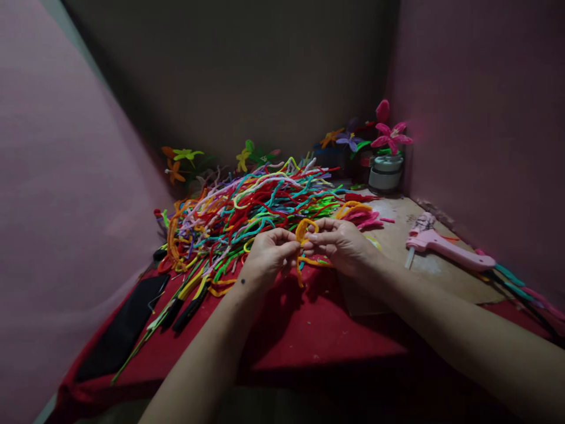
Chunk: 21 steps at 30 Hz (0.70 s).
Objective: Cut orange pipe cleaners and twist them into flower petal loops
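Between my two hands is an orange pipe cleaner [303, 228], bent into a loop at the top with a tail hanging below. My left hand [274, 252] pinches it from the left, thumb and forefinger together. From the right, my right hand [339, 240] grips the same piece near the loop. Just behind my hands lies a large heap of pipe cleaners [265, 203] in many colours. Close to my right hand, orange and pink bent pieces [364, 217] rest on a board [424, 282].
A pink glue gun [445, 247] lies on the board at right. Pipe-cleaner flowers [392, 138] stand in a small pot [385, 175] behind. On the red cloth [318, 335] at left are a black phone-like slab [123, 327] and black-handled tools [189, 312]. Walls close in on both sides.
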Each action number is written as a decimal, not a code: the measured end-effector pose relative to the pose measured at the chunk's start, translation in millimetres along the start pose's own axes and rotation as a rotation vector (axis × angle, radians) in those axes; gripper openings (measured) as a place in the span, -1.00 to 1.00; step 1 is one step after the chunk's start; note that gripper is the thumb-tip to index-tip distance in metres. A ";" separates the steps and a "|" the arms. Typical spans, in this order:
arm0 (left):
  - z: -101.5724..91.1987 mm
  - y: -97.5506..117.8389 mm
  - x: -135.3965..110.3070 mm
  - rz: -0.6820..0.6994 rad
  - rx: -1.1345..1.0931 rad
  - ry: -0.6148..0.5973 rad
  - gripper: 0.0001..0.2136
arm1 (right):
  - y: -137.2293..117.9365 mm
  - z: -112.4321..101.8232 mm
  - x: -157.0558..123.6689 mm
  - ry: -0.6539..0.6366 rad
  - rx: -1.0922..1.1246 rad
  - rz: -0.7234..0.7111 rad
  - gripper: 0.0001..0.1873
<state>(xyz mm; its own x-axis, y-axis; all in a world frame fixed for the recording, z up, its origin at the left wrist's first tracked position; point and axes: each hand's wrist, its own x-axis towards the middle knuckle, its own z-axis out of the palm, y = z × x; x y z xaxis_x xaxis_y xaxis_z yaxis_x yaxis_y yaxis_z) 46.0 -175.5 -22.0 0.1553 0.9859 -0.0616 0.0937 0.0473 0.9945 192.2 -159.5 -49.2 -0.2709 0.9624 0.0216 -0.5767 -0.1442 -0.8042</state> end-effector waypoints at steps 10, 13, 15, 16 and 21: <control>2.8 0.2 -3.2 -0.039 -0.018 -0.029 -0.84 | 5.3 1.9 -0.6 0.056 -0.349 -0.340 -0.79; 4.0 0.7 -3.8 -0.022 -0.033 -0.024 -0.85 | 7.5 1.6 -3.0 0.076 -0.534 -0.473 -0.82; 4.5 0.2 -3.5 -0.013 -0.038 -0.009 -0.85 | 9.0 2.1 -5.2 0.093 -0.649 -0.557 -0.83; 4.6 -0.3 -3.2 -0.012 -0.039 -0.001 -0.86 | 9.6 2.3 -6.1 0.097 -0.693 -0.586 -0.82; 4.8 -4.2 -1.8 0.007 -0.032 0.028 -0.88 | 10.4 1.7 -7.3 0.034 -0.811 -0.599 -0.74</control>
<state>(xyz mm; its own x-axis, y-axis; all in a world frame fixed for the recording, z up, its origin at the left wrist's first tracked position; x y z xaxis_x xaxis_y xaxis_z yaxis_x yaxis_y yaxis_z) 50.1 -178.2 -26.5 0.1284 0.9903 -0.0525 0.0615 0.0449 0.9971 186.9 -168.4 -56.8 -0.0793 0.8329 0.5478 0.0907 0.5532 -0.8281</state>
